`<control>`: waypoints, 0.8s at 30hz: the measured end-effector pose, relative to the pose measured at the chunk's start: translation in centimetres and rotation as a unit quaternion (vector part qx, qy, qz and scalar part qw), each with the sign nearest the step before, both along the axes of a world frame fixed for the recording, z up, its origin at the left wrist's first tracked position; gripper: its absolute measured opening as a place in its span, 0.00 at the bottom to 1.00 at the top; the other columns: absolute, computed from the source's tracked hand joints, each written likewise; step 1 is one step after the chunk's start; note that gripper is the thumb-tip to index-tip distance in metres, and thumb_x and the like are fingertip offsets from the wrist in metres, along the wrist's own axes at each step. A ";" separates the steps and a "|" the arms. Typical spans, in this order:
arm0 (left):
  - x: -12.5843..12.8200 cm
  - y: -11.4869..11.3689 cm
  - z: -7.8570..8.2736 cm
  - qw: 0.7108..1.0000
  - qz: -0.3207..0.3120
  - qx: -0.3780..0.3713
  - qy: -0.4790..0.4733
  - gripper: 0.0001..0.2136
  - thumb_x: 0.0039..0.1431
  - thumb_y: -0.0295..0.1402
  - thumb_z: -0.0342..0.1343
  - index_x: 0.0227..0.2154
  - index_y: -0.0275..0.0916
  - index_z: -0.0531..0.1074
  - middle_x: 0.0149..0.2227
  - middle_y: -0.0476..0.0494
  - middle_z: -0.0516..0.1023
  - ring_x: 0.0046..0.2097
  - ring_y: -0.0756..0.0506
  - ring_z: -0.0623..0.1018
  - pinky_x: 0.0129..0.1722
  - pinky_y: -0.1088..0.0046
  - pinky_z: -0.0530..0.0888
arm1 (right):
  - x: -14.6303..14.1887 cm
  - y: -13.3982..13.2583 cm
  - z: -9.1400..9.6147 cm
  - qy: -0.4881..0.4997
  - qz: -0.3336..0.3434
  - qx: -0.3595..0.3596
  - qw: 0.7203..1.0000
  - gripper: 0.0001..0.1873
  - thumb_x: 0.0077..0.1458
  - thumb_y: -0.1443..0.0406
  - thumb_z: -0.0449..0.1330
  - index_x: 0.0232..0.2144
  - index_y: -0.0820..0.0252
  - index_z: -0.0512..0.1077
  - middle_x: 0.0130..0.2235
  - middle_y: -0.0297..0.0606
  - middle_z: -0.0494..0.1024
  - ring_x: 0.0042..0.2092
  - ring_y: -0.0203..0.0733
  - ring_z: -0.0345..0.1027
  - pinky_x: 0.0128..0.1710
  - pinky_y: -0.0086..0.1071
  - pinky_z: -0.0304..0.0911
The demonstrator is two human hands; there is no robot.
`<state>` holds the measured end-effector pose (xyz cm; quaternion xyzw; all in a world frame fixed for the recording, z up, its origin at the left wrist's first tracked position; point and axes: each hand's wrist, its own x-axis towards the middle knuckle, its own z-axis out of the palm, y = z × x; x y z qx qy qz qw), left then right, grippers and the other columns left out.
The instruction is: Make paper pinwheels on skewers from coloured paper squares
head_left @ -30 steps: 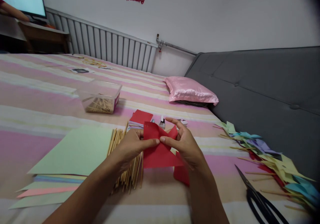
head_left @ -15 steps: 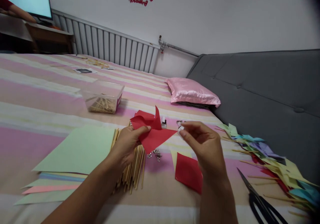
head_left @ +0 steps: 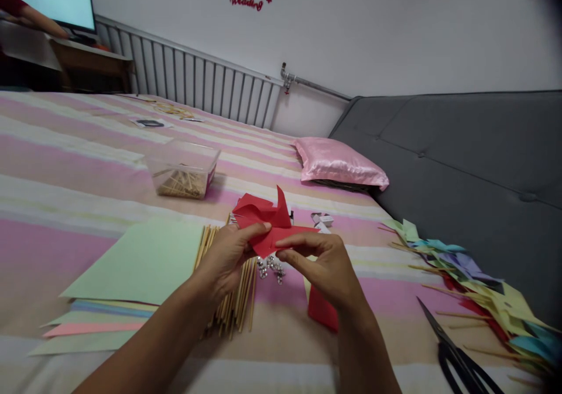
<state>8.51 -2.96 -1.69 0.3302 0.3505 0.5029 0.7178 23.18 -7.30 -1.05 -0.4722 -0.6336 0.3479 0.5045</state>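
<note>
A red paper pinwheel [head_left: 281, 218], partly folded, is pinched between the thumb and fingers of my left hand [head_left: 226, 253] above the bed. One flap of it stands upright and another points right. My right hand [head_left: 322, 262] has its thumb and forefinger closed at the lower edge of the same red paper. Beneath the pinwheel lie a bundle of wooden sticks [head_left: 235, 300] and a small heap of shiny metal bits [head_left: 276, 271]. Another piece of red paper [head_left: 322, 310] rests on the sheet, partly hidden by my right forearm.
Coloured paper sheets [head_left: 136, 259] are stacked at left, behind them a clear plastic box [head_left: 184, 168] holding short sticks. Black scissors [head_left: 456, 347] lie at right beside a row of finished pinwheels [head_left: 469, 271]. Further off are a pink pillow [head_left: 340, 163] and a person's arm [head_left: 44, 22].
My right hand has moved left and down from the pinwheel's right tip to its lower edge. The lower corner looks lifted and shortened. My left hand keeps its hold.
</note>
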 end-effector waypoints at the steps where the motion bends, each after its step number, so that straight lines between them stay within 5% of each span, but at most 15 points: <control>1: 0.1 -0.1 0.1 1.000 0.005 0.003 -0.005 0.07 0.42 0.26 0.64 0.27 0.31 0.76 0.26 0.45 0.79 0.28 0.49 0.75 0.30 0.74 0.70 | -0.1 0.1 0.0 0.016 -0.007 0.000 1.000 0.02 0.46 0.65 0.66 0.26 0.57 0.79 0.27 0.35 0.80 0.28 0.36 0.73 0.28 0.28 0.67; 8: 0.5 -0.3 -0.3 0.997 0.034 0.074 -0.009 0.07 0.43 0.29 0.64 0.28 0.32 0.76 0.26 0.46 0.78 0.31 0.48 0.76 0.36 0.72 0.69 | -0.8 0.4 -0.4 0.093 -0.055 -0.022 0.994 0.07 0.45 0.61 0.67 0.24 0.58 0.77 0.22 0.32 0.76 0.26 0.34 0.70 0.26 0.27 0.65; 24: 1.0 -0.6 -0.7 0.994 0.047 0.103 -0.003 0.06 0.44 0.28 0.65 0.29 0.34 0.79 0.31 0.46 0.82 0.31 0.51 0.76 0.33 0.79 0.71 | -1.7 0.8 -0.8 0.153 -0.172 -0.033 0.972 0.12 0.41 0.60 0.68 0.22 0.62 0.72 0.18 0.31 0.72 0.21 0.35 0.69 0.18 0.24 0.59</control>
